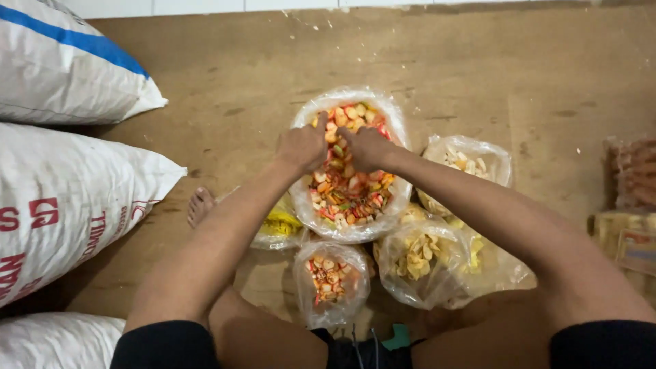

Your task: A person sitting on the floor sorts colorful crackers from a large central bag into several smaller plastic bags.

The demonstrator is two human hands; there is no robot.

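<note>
Your left hand (303, 145) and right hand (364, 147) both pinch the rim of the big bag of coloured crackers (348, 184) on the floor (478, 75); its mouth is open, untied; small cracker bag (331, 280) sits nearer you

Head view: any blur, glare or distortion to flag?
Head view: even, soft indoor light with faint shadows under the arms; mild glare on the clear plastic of the big bag of coloured chips; left hand and right hand reasonably sharp; packets at the right edge look soft and smeared; wide-angle stretch bends the white sacks at the left edge.
</note>
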